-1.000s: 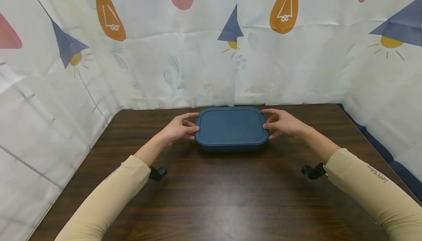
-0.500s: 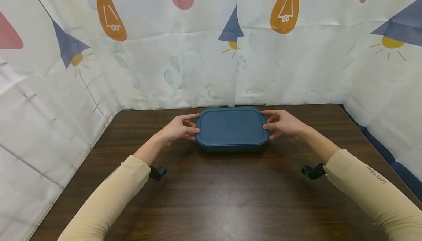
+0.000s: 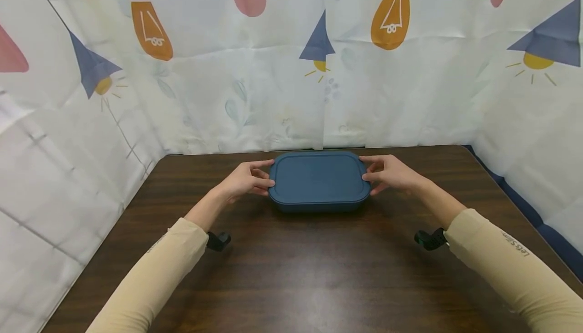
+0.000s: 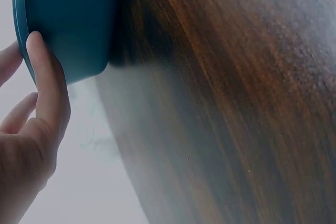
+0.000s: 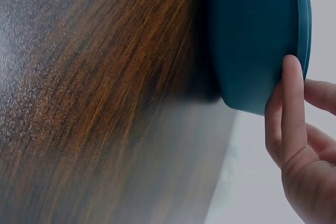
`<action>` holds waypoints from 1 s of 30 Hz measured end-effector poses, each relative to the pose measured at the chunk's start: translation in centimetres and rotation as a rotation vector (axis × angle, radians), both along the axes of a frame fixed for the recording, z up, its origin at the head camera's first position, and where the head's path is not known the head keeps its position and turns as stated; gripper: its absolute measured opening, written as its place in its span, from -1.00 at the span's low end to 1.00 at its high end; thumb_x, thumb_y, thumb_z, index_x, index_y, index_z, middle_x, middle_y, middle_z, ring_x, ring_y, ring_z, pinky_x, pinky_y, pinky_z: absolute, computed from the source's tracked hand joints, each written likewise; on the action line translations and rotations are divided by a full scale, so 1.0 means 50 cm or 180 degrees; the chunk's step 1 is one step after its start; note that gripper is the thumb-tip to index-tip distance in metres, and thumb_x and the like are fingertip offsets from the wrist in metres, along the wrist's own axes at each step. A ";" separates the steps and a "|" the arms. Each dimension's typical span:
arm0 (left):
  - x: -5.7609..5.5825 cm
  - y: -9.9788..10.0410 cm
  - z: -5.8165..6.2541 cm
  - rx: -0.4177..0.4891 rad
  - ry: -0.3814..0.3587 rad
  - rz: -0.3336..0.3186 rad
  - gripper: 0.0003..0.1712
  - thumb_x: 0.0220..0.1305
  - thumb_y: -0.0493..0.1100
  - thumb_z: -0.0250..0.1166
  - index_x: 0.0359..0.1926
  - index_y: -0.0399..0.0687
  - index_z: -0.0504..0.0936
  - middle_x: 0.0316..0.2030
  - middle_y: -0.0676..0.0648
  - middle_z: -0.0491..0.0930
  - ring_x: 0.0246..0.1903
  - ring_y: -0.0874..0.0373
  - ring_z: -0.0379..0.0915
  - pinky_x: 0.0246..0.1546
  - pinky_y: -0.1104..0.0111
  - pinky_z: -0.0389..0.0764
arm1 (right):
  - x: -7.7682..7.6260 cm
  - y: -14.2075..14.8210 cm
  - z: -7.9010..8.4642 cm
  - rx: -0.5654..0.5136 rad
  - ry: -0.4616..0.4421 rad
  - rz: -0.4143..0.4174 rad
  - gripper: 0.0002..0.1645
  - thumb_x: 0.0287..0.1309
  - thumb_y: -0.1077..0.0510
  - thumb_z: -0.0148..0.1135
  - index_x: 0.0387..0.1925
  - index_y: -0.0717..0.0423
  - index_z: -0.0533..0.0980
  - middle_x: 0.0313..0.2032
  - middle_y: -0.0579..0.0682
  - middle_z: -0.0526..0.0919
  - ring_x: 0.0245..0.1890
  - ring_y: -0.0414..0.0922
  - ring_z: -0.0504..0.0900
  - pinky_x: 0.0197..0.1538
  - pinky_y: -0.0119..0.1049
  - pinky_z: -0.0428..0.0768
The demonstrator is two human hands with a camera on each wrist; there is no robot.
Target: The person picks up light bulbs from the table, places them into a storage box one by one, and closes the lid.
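On the far part of the table sits a dark blue lidded container [image 3: 319, 177], a rounded rectangle with a flat lid and a raised rim. At its left end my left hand [image 3: 241, 178] holds it, with thumb and fingers spread along the lid's edge. My right hand [image 3: 395, 173] grips the opposite end in much the same way. The left wrist view shows the container's side wall [image 4: 71, 19] with a left finger [image 4: 48, 77] against it under the rim. In the right wrist view a right finger [image 5: 292, 103] touches the wall likewise. The container's contents are hidden.
The dark wood-grain table [image 3: 309, 262] stretches from the container toward me. A patterned white curtain [image 3: 273, 95] hangs behind its far edge and along both sides. Small dark devices [image 3: 218, 241] stick out from the wrists, below beige sleeves [image 3: 159, 267].
The head view has shifted very slightly. Both hands stay at the container's ends, and the container keeps its place on the table.
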State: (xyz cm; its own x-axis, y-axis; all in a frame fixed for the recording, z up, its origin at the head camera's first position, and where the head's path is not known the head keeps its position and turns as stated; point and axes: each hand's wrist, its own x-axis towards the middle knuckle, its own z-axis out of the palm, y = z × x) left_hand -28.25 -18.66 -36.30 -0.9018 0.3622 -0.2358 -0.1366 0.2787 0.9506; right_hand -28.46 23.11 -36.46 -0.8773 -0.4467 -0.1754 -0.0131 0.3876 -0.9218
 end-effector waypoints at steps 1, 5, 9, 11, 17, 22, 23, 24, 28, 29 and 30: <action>-0.001 -0.001 -0.002 0.0007 -0.0008 0.0001 -0.13 0.34 -0.39 0.38 0.58 -0.03 0.23 0.06 -0.36 0.49 -0.27 -0.02 0.72 0.05 -0.06 0.65 | 0.000 0.000 -0.002 -0.0005 -0.0002 -0.0011 -0.15 0.40 0.27 0.26 0.58 0.23 0.11 0.03 0.38 0.47 -0.24 0.10 0.74 -0.05 0.20 0.69; -0.003 0.000 -0.005 0.0071 -0.0039 0.0016 -0.13 0.34 -0.40 0.38 0.58 -0.02 0.24 0.03 -0.34 0.49 -0.29 -0.01 0.72 0.03 -0.03 0.66 | -0.001 0.002 -0.005 0.0003 0.0007 -0.0077 -0.17 0.40 0.28 0.26 0.58 0.21 0.14 0.04 0.37 0.48 -0.23 0.12 0.74 -0.06 0.20 0.70; -0.004 -0.002 -0.007 0.0106 -0.0089 0.0006 -0.13 0.35 -0.39 0.38 0.58 -0.01 0.24 0.03 -0.34 0.49 -0.29 0.02 0.71 0.03 0.01 0.67 | -0.003 0.001 -0.005 0.0005 0.0012 -0.0051 -0.18 0.40 0.28 0.26 0.57 0.23 0.15 0.03 0.37 0.49 -0.24 0.10 0.74 -0.07 0.19 0.70; -0.003 -0.004 -0.008 0.0119 -0.0117 0.0003 -0.13 0.36 -0.38 0.37 0.58 0.00 0.23 0.04 -0.34 0.48 -0.28 0.03 0.70 0.05 0.01 0.66 | -0.003 0.001 -0.005 -0.0006 0.0021 -0.0026 -0.18 0.40 0.28 0.26 0.57 0.25 0.14 0.03 0.38 0.49 -0.25 0.09 0.74 -0.07 0.20 0.70; -0.004 -0.007 -0.014 0.0201 -0.0135 0.0016 -0.14 0.36 -0.36 0.37 0.59 0.01 0.23 0.04 -0.33 0.47 -0.28 0.06 0.68 0.07 0.02 0.66 | -0.006 0.002 -0.008 -0.0043 -0.0001 -0.0053 -0.17 0.40 0.27 0.26 0.57 0.23 0.14 0.06 0.39 0.47 -0.25 0.07 0.74 -0.06 0.20 0.70; -0.003 -0.005 -0.019 0.0258 -0.0081 0.0052 -0.16 0.38 -0.36 0.36 0.58 0.03 0.24 0.02 -0.31 0.50 -0.26 0.04 0.68 0.05 0.05 0.68 | -0.006 0.006 -0.017 -0.0153 0.0000 -0.0111 -0.17 0.42 0.26 0.25 0.59 0.17 0.12 0.12 0.40 0.42 -0.23 0.06 0.73 -0.06 0.16 0.71; -0.002 -0.005 -0.022 0.0268 -0.0076 0.0065 -0.16 0.38 -0.36 0.36 0.58 0.05 0.25 0.03 -0.31 0.51 -0.24 0.04 0.68 0.04 0.07 0.69 | -0.005 0.006 -0.020 -0.0176 0.0006 -0.0117 -0.17 0.43 0.26 0.25 0.59 0.17 0.12 0.13 0.40 0.41 -0.22 0.05 0.73 -0.05 0.16 0.71; -0.001 -0.005 -0.024 0.0279 -0.0080 0.0079 -0.16 0.38 -0.36 0.35 0.58 0.06 0.24 0.03 -0.31 0.51 -0.23 0.03 0.68 0.03 0.08 0.69 | -0.004 0.006 -0.022 -0.0187 0.0014 -0.0124 -0.17 0.43 0.26 0.24 0.59 0.17 0.11 0.13 0.41 0.41 -0.22 0.04 0.73 -0.05 0.16 0.71; 0.005 -0.004 -0.033 0.0317 -0.0135 0.0194 -0.16 0.40 -0.35 0.34 0.59 0.06 0.22 0.08 -0.31 0.52 -0.20 0.04 0.68 0.00 0.16 0.71 | 0.006 0.003 -0.029 -0.0210 0.0020 -0.0133 -0.17 0.45 0.25 0.22 0.60 0.17 0.08 0.14 0.40 0.41 -0.20 0.01 0.72 -0.02 0.15 0.70; 0.007 -0.004 -0.034 0.0332 -0.0155 0.0233 -0.17 0.40 -0.35 0.33 0.58 0.04 0.23 0.09 -0.30 0.52 -0.21 0.05 0.68 -0.01 0.19 0.71 | 0.008 0.002 -0.029 -0.0220 0.0012 -0.0149 -0.17 0.46 0.25 0.22 0.60 0.17 0.09 0.13 0.40 0.42 -0.20 0.01 0.72 -0.01 0.14 0.70; 0.008 -0.003 -0.035 0.0343 -0.0164 0.0259 -0.19 0.41 -0.36 0.32 0.58 0.01 0.22 0.10 -0.31 0.51 -0.21 0.06 0.68 -0.02 0.21 0.72 | 0.010 0.001 -0.029 -0.0223 0.0012 -0.0154 -0.17 0.46 0.24 0.22 0.60 0.18 0.08 0.13 0.40 0.42 -0.20 0.01 0.72 -0.01 0.14 0.70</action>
